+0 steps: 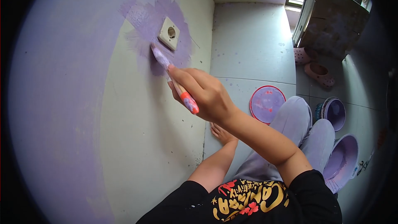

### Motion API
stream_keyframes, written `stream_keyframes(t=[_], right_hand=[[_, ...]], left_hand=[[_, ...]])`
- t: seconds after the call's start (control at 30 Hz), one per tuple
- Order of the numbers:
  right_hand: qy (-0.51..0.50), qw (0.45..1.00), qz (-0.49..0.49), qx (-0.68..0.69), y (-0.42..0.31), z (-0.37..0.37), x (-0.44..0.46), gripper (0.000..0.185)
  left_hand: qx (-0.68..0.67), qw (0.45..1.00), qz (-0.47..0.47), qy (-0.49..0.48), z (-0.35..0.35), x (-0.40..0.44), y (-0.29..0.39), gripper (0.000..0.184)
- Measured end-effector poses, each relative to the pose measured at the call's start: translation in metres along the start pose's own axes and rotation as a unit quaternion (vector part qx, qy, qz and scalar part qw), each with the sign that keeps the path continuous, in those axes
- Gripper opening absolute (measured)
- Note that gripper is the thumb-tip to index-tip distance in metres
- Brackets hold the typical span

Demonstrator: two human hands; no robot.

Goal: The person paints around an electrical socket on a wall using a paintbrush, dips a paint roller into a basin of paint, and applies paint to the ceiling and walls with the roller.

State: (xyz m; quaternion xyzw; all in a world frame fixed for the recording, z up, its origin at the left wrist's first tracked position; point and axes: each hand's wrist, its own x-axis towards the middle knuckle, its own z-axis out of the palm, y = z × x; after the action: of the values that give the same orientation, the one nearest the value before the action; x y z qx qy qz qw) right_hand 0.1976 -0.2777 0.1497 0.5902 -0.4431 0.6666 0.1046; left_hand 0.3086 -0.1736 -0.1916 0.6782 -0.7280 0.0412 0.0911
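Note:
My right hand is closed around a paintbrush with a paint-smeared, red-ended handle. Its bristles, coated in light purple, touch the wall just below a white wall socket. Fresh purple paint surrounds the socket, while a pale unpainted band runs down the wall beneath it. Lower down, my left hand rests on the light tiled surface by the foot of the wall, fingers stretched out and partly hidden behind my right forearm. It holds nothing.
A round red-rimmed lid smeared with purple lies beside my knee. To the right stand a small paint bucket and a larger purple-coated basin. Pink clogs sit near a brown board. Purple drops spot the tiles.

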Motion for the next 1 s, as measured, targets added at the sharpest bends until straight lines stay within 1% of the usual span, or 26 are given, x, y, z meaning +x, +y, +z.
stream_keyframes(t=[0.13, 0.23, 0.37, 0.4, 0.47, 0.57, 0.6, 0.63, 0.67, 0.73, 0.83, 0.87, 0.9, 0.93, 0.97, 1.0], right_hand=[[-0.023, 1.0, 0.003, 0.007, 0.013, 0.01, 0.007, 0.034], [-0.033, 0.999, -0.011, 0.022, 0.013, 0.014, 0.006, 0.036], [-0.066, 0.995, -0.041, 0.061, -0.01, -0.001, -0.007, 0.042], [-0.073, 0.994, -0.05, 0.06, -0.018, -0.005, -0.011, 0.041], [-0.046, 0.994, -0.059, 0.078, -0.025, -0.008, -0.018, 0.041], [-0.028, 0.996, -0.04, 0.075, -0.015, -0.02, -0.013, 0.041], [-0.031, 0.998, -0.031, 0.054, -0.006, -0.02, -0.014, 0.04], [-0.029, 0.998, -0.027, 0.052, 0.005, -0.016, -0.015, 0.039], [-0.027, 0.998, -0.023, 0.048, 0.018, -0.011, -0.017, 0.039], [-0.04, 0.998, -0.034, 0.033, 0.035, -0.001, -0.021, 0.039], [-0.069, 0.996, -0.046, 0.039, 0.036, -0.001, -0.028, 0.042], [-0.075, 0.995, -0.045, 0.045, 0.031, -0.003, -0.031, 0.042], [-0.092, 0.992, -0.053, 0.063, 0.026, -0.007, -0.036, 0.042], [-0.086, 0.992, -0.067, 0.066, 0.014, -0.01, -0.039, 0.037], [-0.08, 0.991, -0.086, 0.072, 0.004, -0.012, -0.044, 0.037], [-0.075, 0.989, -0.104, 0.077, -0.003, -0.014, -0.049, 0.036]], left_hand=[[-0.052, 0.997, -0.002, -0.049, -0.031, 0.008, 0.009, 0.075], [-0.059, 0.996, -0.006, -0.072, -0.005, 0.001, -0.002, 0.086], [-0.039, 0.996, 0.006, -0.081, 0.022, -0.001, -0.009, 0.085], [-0.032, 0.996, 0.009, -0.085, 0.027, -0.003, -0.01, 0.084], [-0.018, 0.996, 0.015, -0.092, 0.036, -0.008, -0.013, 0.083], [0.003, 0.995, 0.021, -0.099, 0.045, -0.012, -0.018, 0.082], [0.011, 0.995, 0.022, -0.101, 0.045, -0.014, -0.019, 0.082], [0.018, 0.994, 0.025, -0.103, 0.035, -0.011, -0.016, 0.082], [-0.016, 0.995, 0.028, -0.095, 0.024, -0.008, -0.013, 0.069], [-0.091, 0.996, 0.005, -0.003, -0.005, 0.004, 0.001, 0.057], [-0.115, 0.993, 0.007, 0.037, -0.005, 0.005, 0.002, 0.05], [0.05, 0.995, -0.069, 0.045, 0.012, 0.007, -0.001, 0.051], [0.214, 0.965, -0.143, 0.05, 0.048, 0.012, -0.008, 0.051], [0.37, 0.903, -0.211, 0.054, 0.086, 0.015, -0.015, 0.052], [0.371, 0.903, -0.21, 0.053, 0.086, 0.013, -0.016, 0.052], [0.338, 0.921, -0.171, 0.092, 0.084, 0.012, -0.016, 0.053]])
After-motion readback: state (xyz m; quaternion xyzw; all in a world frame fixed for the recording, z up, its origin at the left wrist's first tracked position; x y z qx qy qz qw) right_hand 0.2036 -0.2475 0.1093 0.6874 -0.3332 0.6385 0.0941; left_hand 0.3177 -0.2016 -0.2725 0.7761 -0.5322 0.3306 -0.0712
